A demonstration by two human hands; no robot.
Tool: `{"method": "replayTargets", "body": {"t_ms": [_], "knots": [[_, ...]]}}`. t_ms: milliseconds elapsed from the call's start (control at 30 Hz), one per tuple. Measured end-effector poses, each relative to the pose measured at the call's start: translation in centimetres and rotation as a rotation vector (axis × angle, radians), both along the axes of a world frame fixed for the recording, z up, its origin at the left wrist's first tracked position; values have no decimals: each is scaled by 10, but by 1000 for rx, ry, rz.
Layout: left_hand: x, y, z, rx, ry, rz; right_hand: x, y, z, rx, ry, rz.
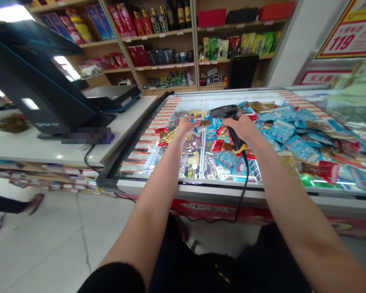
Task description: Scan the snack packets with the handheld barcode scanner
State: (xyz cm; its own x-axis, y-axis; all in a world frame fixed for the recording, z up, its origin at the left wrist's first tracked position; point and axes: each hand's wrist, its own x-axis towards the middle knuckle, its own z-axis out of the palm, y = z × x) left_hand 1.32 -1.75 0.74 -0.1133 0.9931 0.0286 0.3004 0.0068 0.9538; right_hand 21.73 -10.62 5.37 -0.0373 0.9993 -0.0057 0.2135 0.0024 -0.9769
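My right hand (238, 125) is wrapped round the handle of a black barcode scanner (224, 110), whose cord hangs down over the freezer's front edge. Between the fingers of my left hand (186, 125) is a small blue snack packet (203, 125), just left of the scanner; my right fingertips reach close to its other end, and whether they touch it I cannot tell. Below both hands is the glass top of a chest freezer (134, 156). A few red packets (220, 145) lie by my right hand, and a heap of blue snack packets (283, 129) spreads to the right.
On the left, a white counter (49, 151) carries a black checkout terminal (49, 85) and a flat scale (112, 97). Shelves (161, 67) of boxes and bottles line the back. Another person's foot (33, 203) shows at the left edge. The scanner cord (242, 195) loops near my legs.
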Motion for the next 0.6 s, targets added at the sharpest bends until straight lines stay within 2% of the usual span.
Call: {"method": "replayTargets", "body": {"t_ms": [233, 600], "knots": [[-12, 7, 0, -20, -95, 61, -24, -8, -9, 27, -115, 169], [-11, -1, 8, -31, -86, 116, -25, -12, -6, -16, -120, 170]]}}
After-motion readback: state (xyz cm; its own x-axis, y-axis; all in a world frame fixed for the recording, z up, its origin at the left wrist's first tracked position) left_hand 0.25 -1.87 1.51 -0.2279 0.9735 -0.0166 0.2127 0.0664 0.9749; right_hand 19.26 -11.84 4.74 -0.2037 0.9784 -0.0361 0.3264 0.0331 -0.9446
